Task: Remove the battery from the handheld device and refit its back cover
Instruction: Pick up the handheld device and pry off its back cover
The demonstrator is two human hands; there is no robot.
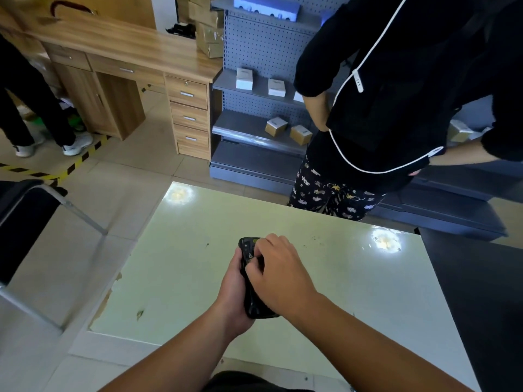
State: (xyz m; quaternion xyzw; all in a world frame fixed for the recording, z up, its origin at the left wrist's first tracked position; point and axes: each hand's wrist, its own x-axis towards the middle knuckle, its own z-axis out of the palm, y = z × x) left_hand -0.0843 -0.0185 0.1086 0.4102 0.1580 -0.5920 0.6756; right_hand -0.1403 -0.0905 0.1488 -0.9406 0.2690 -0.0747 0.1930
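A black rugged handheld device [248, 251] is held upright above the pale green table [325, 292], its back turned toward me. My left hand [232, 295] wraps around its left side and bottom from below. My right hand [278, 274] lies over the right side of the back, fingertips bent onto a small latch or screw near the top. Most of the device is hidden by the two hands. No battery or loose cover is visible.
A person in a black hoodie [396, 94] stands at the table's far edge. A black chair [25, 222] is at left, a wooden desk [127, 55] behind it, grey pegboard shelves [254, 108] with small boxes beyond. A dark table [481, 292] adjoins at right.
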